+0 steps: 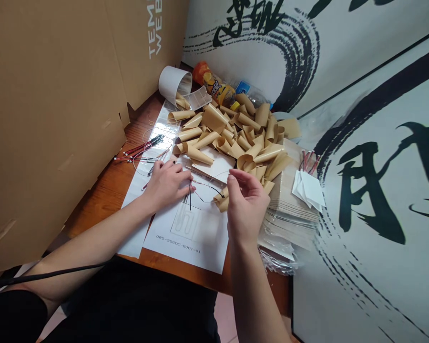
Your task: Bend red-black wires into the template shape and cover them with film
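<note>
My left hand [169, 183] rests on a white printed sheet [209, 252], with its thumb and index finger closed on thin black and red wires [190, 194]. The wires spread to the right across the sheet. Above the sheet, my right hand [248, 200] is closed in a pinch near the wires' right side. A fine, pale strand seems to run to its fingertips, but it is too thin to make out clearly. Below the wires, a pale rectangle with a winding line pattern [184, 223] shows on the sheet.
Many curled brown paper pieces [214, 119] heap behind my hands. More red and black wires [139, 150] lie left. A stack of flat sheets [289, 214] stands right, with white cards [308, 189]. Behind are a tape roll [169, 83], a bottle [218, 90] and a cardboard box [57, 119].
</note>
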A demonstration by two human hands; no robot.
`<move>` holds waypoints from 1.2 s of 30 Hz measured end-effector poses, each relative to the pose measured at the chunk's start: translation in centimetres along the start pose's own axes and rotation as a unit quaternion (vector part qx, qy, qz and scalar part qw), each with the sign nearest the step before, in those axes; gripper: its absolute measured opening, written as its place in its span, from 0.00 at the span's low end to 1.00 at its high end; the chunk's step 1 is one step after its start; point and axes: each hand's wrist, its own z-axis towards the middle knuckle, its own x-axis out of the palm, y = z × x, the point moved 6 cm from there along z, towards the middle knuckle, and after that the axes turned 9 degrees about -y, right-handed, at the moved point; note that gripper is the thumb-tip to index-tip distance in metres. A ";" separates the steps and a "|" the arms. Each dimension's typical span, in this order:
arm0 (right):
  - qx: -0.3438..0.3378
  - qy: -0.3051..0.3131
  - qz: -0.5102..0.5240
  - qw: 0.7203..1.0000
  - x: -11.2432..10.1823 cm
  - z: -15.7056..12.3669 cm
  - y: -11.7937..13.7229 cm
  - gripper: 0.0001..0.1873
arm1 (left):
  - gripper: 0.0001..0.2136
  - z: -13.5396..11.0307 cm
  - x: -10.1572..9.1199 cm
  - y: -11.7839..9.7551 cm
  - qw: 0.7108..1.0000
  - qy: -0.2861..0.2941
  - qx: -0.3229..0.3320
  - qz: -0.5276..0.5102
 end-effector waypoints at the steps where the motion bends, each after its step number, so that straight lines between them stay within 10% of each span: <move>1: -0.010 -0.004 -0.027 1.000 -0.4 0.0 -0.1 0.10 | 0.12 0.0 0.0 0.0 1.000 0.001 0.000 0.000; 7: -0.110 -0.031 -0.145 0.983 -2.3 -2.0 1.0 0.11 | 0.11 0.0 0.1 0.0 1.000 -0.002 0.000 0.004; 14: -0.201 0.168 -0.199 0.944 -0.1 -6.8 1.1 0.22 | 0.11 -0.1 -0.1 0.1 1.000 -0.006 -0.002 -0.006; 25: -0.390 0.060 -0.205 0.895 2.3 -7.7 1.0 0.05 | 0.09 -0.1 -0.2 0.1 1.000 -0.009 -0.008 -0.016; 36: -0.357 0.079 -0.159 0.917 2.6 -9.1 -1.0 0.02 | 0.11 0.1 -0.4 0.7 0.999 0.010 -0.020 -0.035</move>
